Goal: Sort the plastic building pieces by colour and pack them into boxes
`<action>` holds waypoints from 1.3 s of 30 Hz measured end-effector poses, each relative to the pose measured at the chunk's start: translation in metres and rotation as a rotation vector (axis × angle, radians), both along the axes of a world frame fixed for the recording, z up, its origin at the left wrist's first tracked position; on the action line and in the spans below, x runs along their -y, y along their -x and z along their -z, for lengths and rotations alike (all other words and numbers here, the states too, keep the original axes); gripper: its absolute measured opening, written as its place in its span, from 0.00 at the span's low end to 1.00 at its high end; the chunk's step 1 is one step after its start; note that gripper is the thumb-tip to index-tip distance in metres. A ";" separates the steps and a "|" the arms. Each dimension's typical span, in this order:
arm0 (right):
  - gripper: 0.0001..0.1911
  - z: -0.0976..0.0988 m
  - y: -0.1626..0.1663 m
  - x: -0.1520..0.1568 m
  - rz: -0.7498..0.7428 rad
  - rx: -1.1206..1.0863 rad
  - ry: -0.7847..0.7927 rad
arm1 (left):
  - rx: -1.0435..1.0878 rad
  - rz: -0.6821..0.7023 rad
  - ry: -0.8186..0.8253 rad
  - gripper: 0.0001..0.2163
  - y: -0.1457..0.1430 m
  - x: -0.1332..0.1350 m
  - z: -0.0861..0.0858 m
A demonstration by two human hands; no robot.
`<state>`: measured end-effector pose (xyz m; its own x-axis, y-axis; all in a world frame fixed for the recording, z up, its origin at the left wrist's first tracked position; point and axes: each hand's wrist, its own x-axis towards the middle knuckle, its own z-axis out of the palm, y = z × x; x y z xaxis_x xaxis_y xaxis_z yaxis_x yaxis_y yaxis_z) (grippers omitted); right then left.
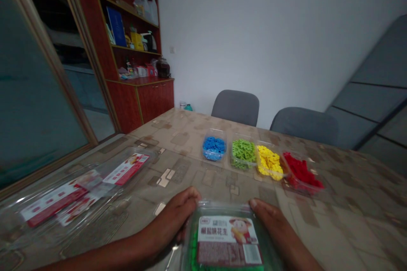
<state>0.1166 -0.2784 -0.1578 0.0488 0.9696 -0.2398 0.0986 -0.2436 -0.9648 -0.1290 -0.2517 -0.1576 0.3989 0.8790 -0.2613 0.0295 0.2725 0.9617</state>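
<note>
A clear plastic box with a white and dark red printed label lies in front of me at the table's near edge, with green pieces showing inside it. My left hand grips its far left corner, fingers curled round the side. On the opposite side my right hand holds it, the thumb lying along the far right corner. The box has a lid over it, and whether the lid is fully pressed down cannot be seen.
Open clear tubs stand in a row farther back: blue pieces, light green pieces, yellow pieces, red pieces. Labelled clear plastic lids lie overlapping at left. Two grey chairs stand behind the patterned table.
</note>
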 end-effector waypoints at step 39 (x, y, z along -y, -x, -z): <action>0.32 -0.037 -0.012 0.033 -0.438 0.700 -0.422 | -0.684 0.600 -0.896 0.47 0.005 0.019 -0.031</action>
